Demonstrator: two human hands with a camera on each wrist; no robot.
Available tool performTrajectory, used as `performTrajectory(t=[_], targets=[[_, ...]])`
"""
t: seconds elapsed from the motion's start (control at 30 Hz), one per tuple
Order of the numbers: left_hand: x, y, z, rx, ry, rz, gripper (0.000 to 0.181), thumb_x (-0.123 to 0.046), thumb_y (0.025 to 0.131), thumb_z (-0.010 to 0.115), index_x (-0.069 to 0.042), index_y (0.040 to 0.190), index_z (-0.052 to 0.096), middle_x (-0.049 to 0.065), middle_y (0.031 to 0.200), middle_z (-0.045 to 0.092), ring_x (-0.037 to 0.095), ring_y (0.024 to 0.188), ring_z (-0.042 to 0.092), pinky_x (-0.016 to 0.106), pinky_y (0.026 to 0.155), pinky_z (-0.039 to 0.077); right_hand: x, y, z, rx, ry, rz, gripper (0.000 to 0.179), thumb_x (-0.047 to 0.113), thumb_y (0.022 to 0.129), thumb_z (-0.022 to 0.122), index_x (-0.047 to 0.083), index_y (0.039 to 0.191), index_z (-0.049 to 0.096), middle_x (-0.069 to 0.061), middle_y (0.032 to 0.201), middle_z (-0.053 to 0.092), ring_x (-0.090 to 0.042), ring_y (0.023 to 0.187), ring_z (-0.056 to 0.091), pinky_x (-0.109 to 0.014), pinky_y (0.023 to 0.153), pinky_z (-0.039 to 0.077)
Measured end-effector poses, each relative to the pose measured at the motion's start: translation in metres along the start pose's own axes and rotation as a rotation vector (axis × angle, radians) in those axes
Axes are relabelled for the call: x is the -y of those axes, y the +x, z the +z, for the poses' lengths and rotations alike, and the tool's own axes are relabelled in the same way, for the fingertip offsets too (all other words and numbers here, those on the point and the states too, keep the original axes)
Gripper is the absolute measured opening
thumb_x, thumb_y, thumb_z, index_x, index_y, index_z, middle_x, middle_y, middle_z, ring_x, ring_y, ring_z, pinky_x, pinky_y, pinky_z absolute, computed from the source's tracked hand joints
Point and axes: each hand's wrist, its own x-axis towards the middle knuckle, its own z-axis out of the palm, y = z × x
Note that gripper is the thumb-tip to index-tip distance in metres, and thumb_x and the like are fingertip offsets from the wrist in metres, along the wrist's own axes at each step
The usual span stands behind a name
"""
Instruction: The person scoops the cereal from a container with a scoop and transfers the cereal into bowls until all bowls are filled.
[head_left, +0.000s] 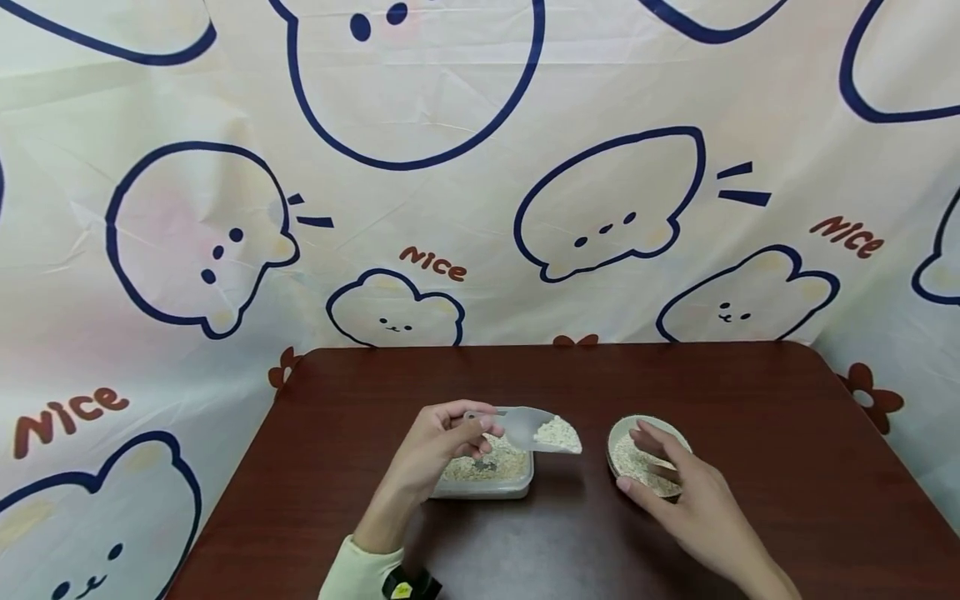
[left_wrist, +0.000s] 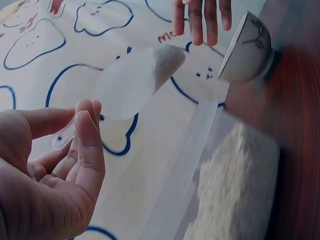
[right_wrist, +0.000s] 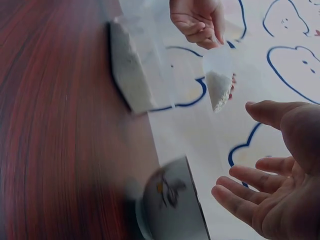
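Note:
My left hand (head_left: 431,454) pinches the short handle of a translucent plastic scoop (head_left: 517,427) between thumb and fingers. Pale flakes, like oats (head_left: 557,434), lie heaped at the scoop's tip. The scoop hangs over the right side of a clear rectangular container (head_left: 487,492) of the same flakes, its tip pointing toward the bowl. My right hand (head_left: 701,504), fingers spread and relaxed, is at a small round bowl (head_left: 622,429) that also holds flakes. In the right wrist view, the right palm (right_wrist: 285,200) holds nothing and the bowl (right_wrist: 172,197) shows a painted flower.
Both vessels stand on a dark reddish-brown table (head_left: 360,383) with rounded back corners. Behind it hangs a pale cloth (head_left: 480,208) printed with blue-outlined cartoon animals. A dark band with a yellow mark (head_left: 402,590) sits at the left wrist, below a light sleeve (head_left: 360,571).

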Motion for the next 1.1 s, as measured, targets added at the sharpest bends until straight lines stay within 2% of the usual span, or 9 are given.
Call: performTrajectory(t=[0.13,0.3,0.47,0.53,0.6,0.67,0.77,0.97,1.1], targets=[[-0.002,0.011,0.018,0.038,-0.012,-0.002,0.035,-0.016,0.105,0.069,0.006,0.131,0.069,0.007,0.101,0.081,0.011,0.075,0.070,0.026,0.072,0.061,-0.010,-0.005,-0.012,-0.051,-0.060,0.004,0.072,0.035,0.097,0.082,0.015,0.158,0.050,-0.009,0.145,0.070,-0.028,0.120,0.074,-0.028,0.086,0.064],[-0.003,0.023,0.034,0.082,-0.027,0.014,0.037,-0.015,0.105,0.069,0.010,0.133,0.067,0.013,0.103,0.081,0.010,0.075,0.071,0.025,0.072,0.061,-0.023,-0.007,-0.021,-0.089,-0.133,0.025,0.076,0.037,0.094,0.085,0.012,0.158,0.049,-0.012,0.144,0.070,-0.031,0.117,0.075,-0.022,0.084,0.061],[-0.003,0.032,0.047,0.102,-0.021,0.025,0.038,-0.016,0.105,0.070,0.009,0.133,0.067,0.011,0.104,0.082,0.009,0.074,0.071,0.026,0.073,0.061,-0.036,-0.008,-0.025,-0.116,-0.146,0.047,0.078,0.038,0.093,0.086,0.011,0.158,0.050,-0.013,0.148,0.067,-0.033,0.122,0.071,-0.007,0.087,0.053],[-0.004,0.035,0.053,0.104,-0.014,0.028,0.037,-0.015,0.104,0.070,0.009,0.132,0.068,0.014,0.105,0.082,0.009,0.074,0.071,0.026,0.073,0.061,-0.041,-0.009,-0.027,-0.117,-0.147,0.064,0.079,0.039,0.093,0.086,0.010,0.157,0.051,-0.015,0.149,0.065,-0.034,0.122,0.071,-0.005,0.087,0.051],[-0.004,0.039,0.060,0.105,-0.004,0.029,0.034,-0.014,0.104,0.070,0.008,0.131,0.069,0.019,0.107,0.081,0.009,0.074,0.071,0.025,0.073,0.061,-0.045,-0.011,-0.027,-0.099,-0.145,0.091,0.081,0.041,0.092,0.086,0.008,0.157,0.050,-0.017,0.152,0.063,-0.037,0.121,0.072,-0.015,0.089,0.057],[-0.004,0.044,0.067,0.107,0.008,0.029,0.032,-0.012,0.104,0.069,0.007,0.129,0.070,0.023,0.109,0.080,0.009,0.073,0.071,0.025,0.071,0.060,-0.050,-0.011,-0.028,-0.065,-0.141,0.123,0.085,0.044,0.092,0.086,0.006,0.158,0.048,-0.022,0.154,0.059,-0.040,0.120,0.073,-0.030,0.091,0.063],[-0.005,0.052,0.076,0.115,0.035,0.029,0.028,-0.010,0.104,0.068,0.006,0.127,0.072,0.026,0.109,0.080,0.010,0.072,0.071,0.024,0.070,0.060,-0.056,-0.011,-0.028,-0.010,-0.143,0.174,0.096,0.051,0.090,0.086,0.002,0.161,0.043,-0.027,0.157,0.054,-0.045,0.119,0.073,-0.050,0.093,0.062],[-0.005,0.066,0.090,0.149,0.107,0.046,0.022,-0.008,0.104,0.068,0.005,0.121,0.075,0.031,0.109,0.078,0.009,0.071,0.070,0.030,0.073,0.063,-0.064,-0.009,-0.027,0.047,-0.141,0.235,0.110,0.059,0.085,0.087,0.000,0.163,0.037,-0.031,0.159,0.049,-0.046,0.120,0.072,-0.050,0.092,0.062],[-0.007,0.069,0.097,0.150,0.219,0.059,0.019,-0.010,0.104,0.070,0.001,0.116,0.078,0.029,0.106,0.079,0.011,0.071,0.071,0.030,0.072,0.063,-0.067,-0.008,-0.026,0.077,-0.146,0.254,0.116,0.062,0.083,0.087,-0.001,0.164,0.035,-0.034,0.160,0.047,-0.048,0.121,0.071,-0.052,0.092,0.062]])
